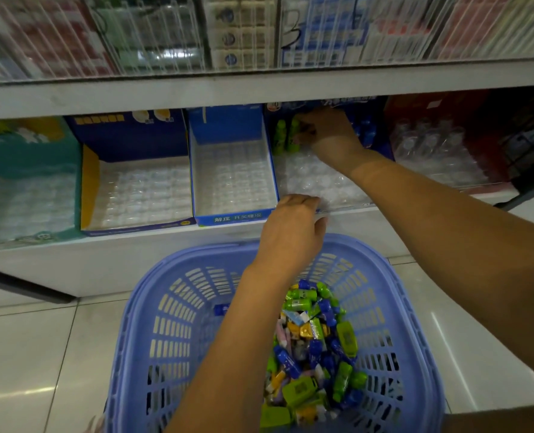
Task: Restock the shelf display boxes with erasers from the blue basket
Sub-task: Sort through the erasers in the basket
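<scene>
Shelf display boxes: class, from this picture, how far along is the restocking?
Done: a few green erasers and blue erasers stand at the back of one display box. In hand: the right hand works at that back row; the left hand is at the box's front edge. Left: most of that box, the empty blue box and yellow-edged box, and the heap in the blue basket.

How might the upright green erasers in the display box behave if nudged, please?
The green erasers stand tall and narrow, so a nudge would probably tip them, though the clear moulded tray may steady their bases. Similar rounded ones lie sideways in the blue basket, so a fallen one may roll.
</scene>
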A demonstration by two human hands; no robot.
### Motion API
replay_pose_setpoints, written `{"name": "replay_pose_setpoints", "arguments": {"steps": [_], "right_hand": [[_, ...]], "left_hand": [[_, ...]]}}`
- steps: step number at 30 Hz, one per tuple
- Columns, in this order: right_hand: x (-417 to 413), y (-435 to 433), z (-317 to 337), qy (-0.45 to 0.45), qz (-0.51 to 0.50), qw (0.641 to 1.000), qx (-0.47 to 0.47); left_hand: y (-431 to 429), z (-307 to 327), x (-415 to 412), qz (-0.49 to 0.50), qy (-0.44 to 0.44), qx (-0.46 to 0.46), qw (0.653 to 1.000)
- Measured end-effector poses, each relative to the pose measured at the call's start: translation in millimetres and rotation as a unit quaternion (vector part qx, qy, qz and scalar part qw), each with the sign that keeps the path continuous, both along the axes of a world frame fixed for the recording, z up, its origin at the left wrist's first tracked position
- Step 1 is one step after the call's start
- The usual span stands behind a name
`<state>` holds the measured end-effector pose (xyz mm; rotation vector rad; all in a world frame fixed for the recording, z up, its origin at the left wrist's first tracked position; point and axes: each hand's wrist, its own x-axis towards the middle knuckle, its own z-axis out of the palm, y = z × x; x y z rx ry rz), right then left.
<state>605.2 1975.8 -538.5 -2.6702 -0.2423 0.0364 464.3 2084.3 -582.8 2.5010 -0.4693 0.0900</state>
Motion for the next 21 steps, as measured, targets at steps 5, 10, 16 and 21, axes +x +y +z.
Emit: {"name": "replay_pose_setpoints", "arguments": {"steps": [5, 10, 16, 21], "right_hand": [[-13.3, -1.8, 18.3, 0.012, 0.000, 0.998, -0.059], [-86.6, -3.2, 24.4, -0.075, 0.024, 0.990, 0.117], [-170.3, 4.1, -17.6, 0.215, 0.162, 0.963, 0.008], [-203.8, 1.3, -118.1, 0.324, 0.153, 0.912, -0.199]], "left_hand": [[5.5, 11.2, -15.4, 0.052, -0.031, -0.162, 0.985], [25.3, -18.6, -26.4, 0.085, 0.101, -0.137, 0.982], [38.1, -92.9, -56.5, 0.037, 0.385, 0.033, 0.922], [27.7, -140.3, -92.5, -0.005, 0.402, -0.061, 0.914]]}}
